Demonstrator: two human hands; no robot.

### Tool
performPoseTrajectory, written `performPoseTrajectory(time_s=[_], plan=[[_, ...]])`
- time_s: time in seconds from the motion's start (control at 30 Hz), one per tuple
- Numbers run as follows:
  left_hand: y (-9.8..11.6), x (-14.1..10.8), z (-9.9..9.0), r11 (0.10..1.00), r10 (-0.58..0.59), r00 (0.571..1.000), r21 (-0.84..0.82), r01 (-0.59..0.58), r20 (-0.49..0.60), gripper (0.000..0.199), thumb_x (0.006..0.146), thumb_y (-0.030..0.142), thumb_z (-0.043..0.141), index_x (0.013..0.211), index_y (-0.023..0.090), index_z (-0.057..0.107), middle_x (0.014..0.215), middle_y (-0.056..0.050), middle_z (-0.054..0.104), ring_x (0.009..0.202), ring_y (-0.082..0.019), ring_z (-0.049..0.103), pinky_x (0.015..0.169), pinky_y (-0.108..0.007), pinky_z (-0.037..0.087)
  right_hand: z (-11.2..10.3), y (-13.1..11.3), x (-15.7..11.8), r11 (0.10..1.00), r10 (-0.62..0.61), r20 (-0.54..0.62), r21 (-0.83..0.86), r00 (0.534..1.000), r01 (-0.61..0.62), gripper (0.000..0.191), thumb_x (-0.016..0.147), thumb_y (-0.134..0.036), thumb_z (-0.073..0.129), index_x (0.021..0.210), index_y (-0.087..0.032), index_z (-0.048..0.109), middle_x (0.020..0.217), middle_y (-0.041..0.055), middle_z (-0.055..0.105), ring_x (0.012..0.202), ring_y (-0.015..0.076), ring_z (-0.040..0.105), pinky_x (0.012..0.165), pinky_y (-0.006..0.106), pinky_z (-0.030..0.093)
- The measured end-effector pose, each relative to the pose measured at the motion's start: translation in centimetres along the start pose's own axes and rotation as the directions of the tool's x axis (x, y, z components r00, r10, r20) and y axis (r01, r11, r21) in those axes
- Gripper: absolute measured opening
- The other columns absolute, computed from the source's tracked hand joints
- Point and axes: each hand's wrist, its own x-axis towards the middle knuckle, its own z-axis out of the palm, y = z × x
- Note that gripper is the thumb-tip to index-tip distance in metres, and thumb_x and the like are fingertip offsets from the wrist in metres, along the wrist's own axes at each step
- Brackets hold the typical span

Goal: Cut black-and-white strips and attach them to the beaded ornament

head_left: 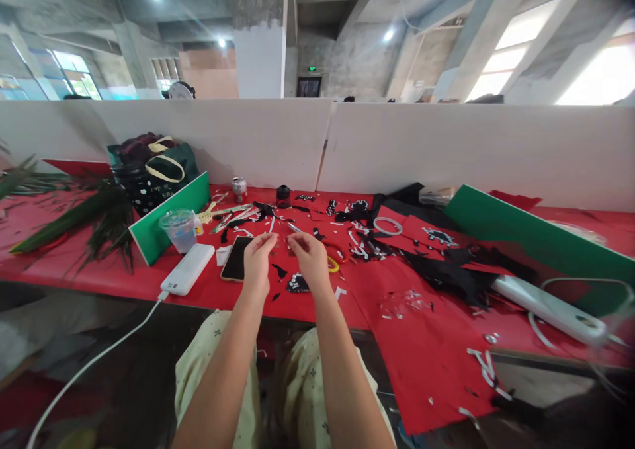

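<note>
My left hand (258, 256) is raised over the near edge of the red-covered table, thumb and fingers pinched together. Anything between those fingertips is too small to make out. Facing it a short gap away, my right hand (310, 256) is also closed in a pinch, its content unclear. A thin silvery pointed piece (294, 227) shows just beyond the right fingertips; whether it is held or lies on the table I cannot tell. Below the left hand lies a dark phone (235, 261). A black beaded piece (298, 283) lies beside the right wrist, near yellow scissor handles (333, 264).
On the left are a white power bank (188, 269) with a cable, a plastic cup (179, 229) and a green board (171, 217). A can (239, 190) stands behind. Black fabric scraps (446, 270) and a white-handled tool (548, 309) lie right.
</note>
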Motion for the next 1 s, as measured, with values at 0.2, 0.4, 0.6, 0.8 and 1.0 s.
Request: performPoseTrajectory(time_s=[0.2, 0.4, 0.6, 0.8, 1.0], plan=[[0.5, 0.3, -0.8, 0.986, -0.012, 0.994, 0.165, -0.006, 0.106, 0.028, 0.063, 0.031, 0.072, 0.086, 0.016, 0.071, 0.083, -0.006, 0.069, 0.077, -0.018, 0.062, 0.068, -0.027, 0.047, -0.8, 0.6, 0.4, 1.0, -0.004, -0.007, 0.027, 1.0, 0.004, 0.023, 0.071, -0.037, 0.06, 0.083, -0.017, 0.062, 0.068, 0.0015, 0.063, 0.062, 0.0161, 0.06, 0.065, 0.031, 0.051], [0.2, -0.2, -0.5, 0.833, 0.252, 0.934, 0.435, -0.343, 0.255, 0.013, 0.071, 0.03, 0.066, 0.074, 0.017, 0.069, 0.074, -0.004, 0.069, 0.071, -0.019, 0.062, 0.068, -0.029, 0.047, -0.3, 0.4, 0.1, 0.984, -0.026, 0.147, 0.177, 0.989, 0.0, 0.029, 0.068, -0.03, 0.063, 0.093, -0.02, 0.053, 0.07, -0.0005, 0.066, 0.063, 0.0153, 0.063, 0.068, 0.031, 0.053], [0.0, 0.9, -1.5, 0.853, 0.323, 0.94, 0.397, -0.339, 0.109, 0.019, 0.071, 0.034, 0.066, 0.079, 0.016, 0.069, 0.077, -0.006, 0.069, 0.074, -0.019, 0.062, 0.072, -0.03, 0.048, -3.3, 1.5, 1.6, 0.984, 0.045, -0.064, -0.17, 0.997, -0.056, 0.023, 0.073, -0.025, 0.054, 0.095, -0.019, 0.057, 0.093, 0.0071, 0.068, 0.084, 0.0189, 0.065, 0.078, 0.031, 0.05], [0.2, 1.3, -1.4, 0.982, 0.121, 0.99, 0.141, -0.129, 0.068, 0.028, 0.063, 0.037, 0.072, 0.079, 0.014, 0.071, 0.071, -0.005, 0.068, 0.07, -0.017, 0.063, 0.071, -0.03, 0.049, -7.5, 4.6, 4.9, 0.411, 0.338, -0.264, -0.822, 0.904, -0.394, 0.029, 0.084, -0.035, 0.051, 0.101, -0.015, 0.063, 0.103, 0.0159, 0.066, 0.098, 0.0263, 0.063, 0.078, 0.033, 0.047], [0.9, 1.2, -1.5, 1.0, -0.006, 0.998, 0.011, 0.005, 0.056, 0.031, 0.055, 0.036, 0.079, 0.073, 0.012, 0.071, 0.064, -0.004, 0.066, 0.062, -0.013, 0.06, 0.066, -0.027, 0.049, -7.6, 6.3, 7.1, 0.215, 0.34, -0.079, -0.964, 0.937, -0.16, 0.026, 0.081, -0.031, 0.061, 0.097, -0.011, 0.066, 0.102, 0.0185, 0.066, 0.099, 0.0257, 0.063, 0.078, 0.03, 0.046]])
